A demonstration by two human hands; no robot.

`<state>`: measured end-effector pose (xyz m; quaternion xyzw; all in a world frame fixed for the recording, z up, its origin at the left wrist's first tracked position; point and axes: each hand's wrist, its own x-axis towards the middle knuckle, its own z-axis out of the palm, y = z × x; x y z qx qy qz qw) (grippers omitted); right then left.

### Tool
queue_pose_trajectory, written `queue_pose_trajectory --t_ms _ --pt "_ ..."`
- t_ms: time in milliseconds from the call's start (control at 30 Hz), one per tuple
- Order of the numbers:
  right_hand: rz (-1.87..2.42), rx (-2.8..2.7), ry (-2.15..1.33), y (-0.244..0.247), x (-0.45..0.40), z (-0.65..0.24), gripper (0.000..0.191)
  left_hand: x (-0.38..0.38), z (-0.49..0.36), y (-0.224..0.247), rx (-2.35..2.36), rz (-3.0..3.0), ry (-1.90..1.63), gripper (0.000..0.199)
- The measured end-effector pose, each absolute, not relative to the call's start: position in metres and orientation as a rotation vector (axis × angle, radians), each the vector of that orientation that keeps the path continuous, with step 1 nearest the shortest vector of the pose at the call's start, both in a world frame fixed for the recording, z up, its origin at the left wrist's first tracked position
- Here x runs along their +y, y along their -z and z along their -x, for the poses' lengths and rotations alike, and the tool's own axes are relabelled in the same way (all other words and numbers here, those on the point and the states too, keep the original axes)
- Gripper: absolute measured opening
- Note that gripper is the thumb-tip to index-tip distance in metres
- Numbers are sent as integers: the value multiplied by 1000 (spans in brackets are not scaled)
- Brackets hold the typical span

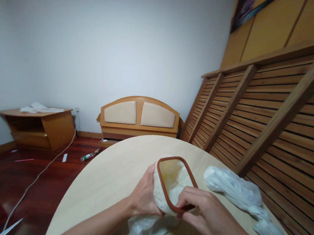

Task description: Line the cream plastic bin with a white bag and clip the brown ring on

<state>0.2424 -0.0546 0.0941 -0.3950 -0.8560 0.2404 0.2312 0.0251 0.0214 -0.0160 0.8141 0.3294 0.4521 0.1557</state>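
A small trash bin with a brown rounded-rectangular rim is tilted over the table, its opening facing up towards me. A thin whitish plastic bag lines its inside, and more of the film wraps the outer wall. My left hand is curled around the bin's left side, thumb low. At the near right corner, my right hand pinches the rim, with some fingers reaching inside over the bag. Loose bag film hangs below the bin near the table. The bin's base is hidden.
A bundle of whitish plastic bags lies at the right of the round table. A slatted wooden frame leans along the right. Beyond stand a headboard and a low cabinet; a cable and litter lie on the floor.
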Motion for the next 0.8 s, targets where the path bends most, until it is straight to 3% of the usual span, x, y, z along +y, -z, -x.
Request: queue_pose_trajectory --t_ms 200,400,567,800 --pt "1119 -2230 -807 -103 -65 -251 5 23 -9 15 819 -2611 -1346 131" --pt "1062 -1991 -258 -104 -50 -273 15 36 -1 20 921 -2523 -1304 129" --pt "1440 -2004 -97 -57 -14 -290 18 51 6 34 1015 -2093 -1351 118" --pt "1865 -2166 -154 0 -10 -299 12 60 13 37 808 -1849 -1242 118"
